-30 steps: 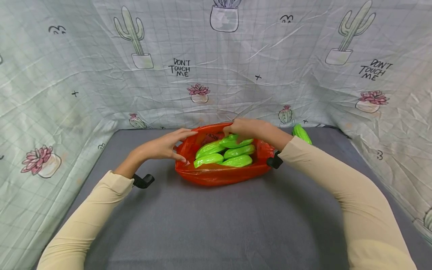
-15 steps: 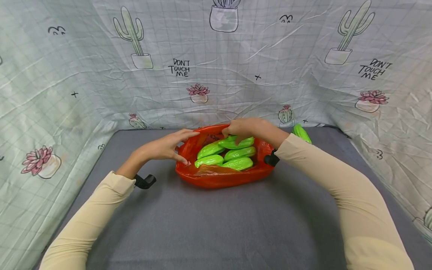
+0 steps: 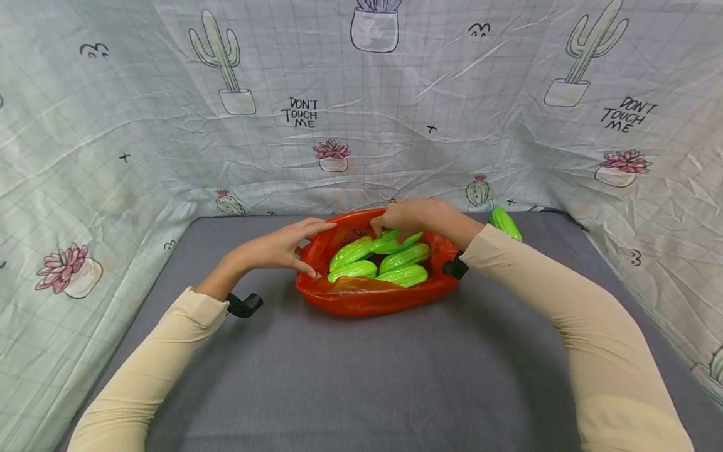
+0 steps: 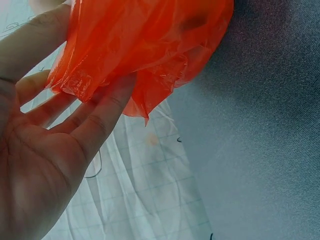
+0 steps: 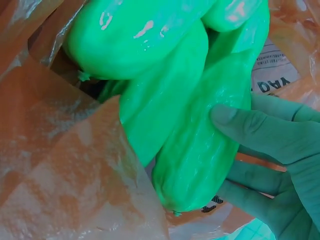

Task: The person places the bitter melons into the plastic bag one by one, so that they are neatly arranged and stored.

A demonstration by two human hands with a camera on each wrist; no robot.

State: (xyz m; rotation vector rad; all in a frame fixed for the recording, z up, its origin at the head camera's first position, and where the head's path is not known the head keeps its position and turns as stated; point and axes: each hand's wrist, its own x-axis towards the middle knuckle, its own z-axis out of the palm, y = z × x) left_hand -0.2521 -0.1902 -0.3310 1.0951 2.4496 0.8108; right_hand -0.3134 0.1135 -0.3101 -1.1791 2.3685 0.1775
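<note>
A red plastic bag (image 3: 375, 306) lies with its mouth open at the back middle of the table, several light green ridged cucumbers (image 3: 353, 252) inside. My left hand (image 3: 275, 247) holds the bag's left rim, thumb at the front edge and fingers behind; the left wrist view shows the thin red plastic (image 4: 150, 42) between them. Reaching in over the far rim, my right hand (image 3: 411, 215) grips the rearmost cucumber (image 5: 197, 160). Its thumb (image 5: 245, 122) presses on the upper side while the other fingers go beneath, partly hidden.
One more cucumber (image 3: 505, 225) lies outside the bag at the back right, beyond my right forearm. Behind the grey table (image 3: 361, 383) hangs a cloth printed with cacti (image 3: 429, 94), which also covers both sides.
The bag has shifted slightly right with both hands, and its front edge sags a little lower. Inside, the cucumbers have shifted and tilted slightly. The right hand stays at the rearmost one.
</note>
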